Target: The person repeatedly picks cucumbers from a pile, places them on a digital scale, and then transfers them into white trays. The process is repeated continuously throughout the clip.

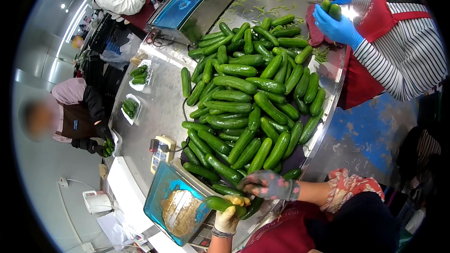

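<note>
My left hand, in a cream glove, is closed around a green cucumber beside a weighing scale with a worn blue film on its plate. Close by, my right hand, in a grey glove with pink spots, rests at the near edge of a large cucumber pile. Its fingers are curled together, and what they grip, if anything, is hidden. Another cucumber lies just below that hand. Some cucumbers near my hands are partly covered by the gloves.
A power strip with a dark cable lies left of the pile. Two white trays of cucumbers sit on the metal table. A co-worker in blue gloves holds cucumbers at the far right. Other people stand left and behind a blue-topped machine.
</note>
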A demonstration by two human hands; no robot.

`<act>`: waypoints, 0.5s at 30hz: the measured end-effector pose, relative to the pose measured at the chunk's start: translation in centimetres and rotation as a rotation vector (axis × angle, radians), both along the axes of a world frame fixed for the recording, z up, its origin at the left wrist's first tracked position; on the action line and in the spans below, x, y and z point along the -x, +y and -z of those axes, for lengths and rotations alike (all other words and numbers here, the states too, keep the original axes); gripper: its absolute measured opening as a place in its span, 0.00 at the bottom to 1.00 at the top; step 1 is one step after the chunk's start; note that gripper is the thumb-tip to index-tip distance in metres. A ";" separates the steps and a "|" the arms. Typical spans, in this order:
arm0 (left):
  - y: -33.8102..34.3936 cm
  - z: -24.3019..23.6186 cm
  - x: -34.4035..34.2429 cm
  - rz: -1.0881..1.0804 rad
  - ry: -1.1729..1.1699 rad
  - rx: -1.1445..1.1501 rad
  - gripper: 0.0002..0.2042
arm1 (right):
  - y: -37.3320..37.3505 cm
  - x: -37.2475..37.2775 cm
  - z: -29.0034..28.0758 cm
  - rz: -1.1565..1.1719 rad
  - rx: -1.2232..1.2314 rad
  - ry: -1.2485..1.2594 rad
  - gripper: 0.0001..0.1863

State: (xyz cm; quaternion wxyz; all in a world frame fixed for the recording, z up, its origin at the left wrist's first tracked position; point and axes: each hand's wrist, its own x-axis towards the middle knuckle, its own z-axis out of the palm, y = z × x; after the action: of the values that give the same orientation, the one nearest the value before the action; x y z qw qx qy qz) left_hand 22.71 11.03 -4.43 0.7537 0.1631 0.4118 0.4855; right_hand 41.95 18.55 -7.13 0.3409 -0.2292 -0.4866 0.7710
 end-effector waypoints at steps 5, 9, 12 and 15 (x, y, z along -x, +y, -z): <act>-0.7 1.0 -0.3 -0.052 0.031 0.065 0.17 | -0.8 3.1 1.3 0.120 -0.261 -0.008 0.13; -1.3 1.5 0.1 -0.062 0.132 0.024 0.15 | 0.1 1.0 2.0 0.082 -0.248 -0.176 0.13; -1.6 1.1 0.2 -0.013 0.227 0.025 0.15 | 2.1 -1.1 0.2 0.340 -0.441 -0.330 0.11; -2.0 1.0 0.5 0.053 0.201 0.099 0.16 | 3.5 -1.7 -0.3 0.338 -0.526 -0.288 0.11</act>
State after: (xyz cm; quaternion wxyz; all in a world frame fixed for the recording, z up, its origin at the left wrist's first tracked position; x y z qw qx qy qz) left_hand 22.22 9.05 -5.44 0.7284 0.1842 0.5043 0.4257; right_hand 43.68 22.09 -6.82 0.4391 -0.3175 -0.6670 0.5114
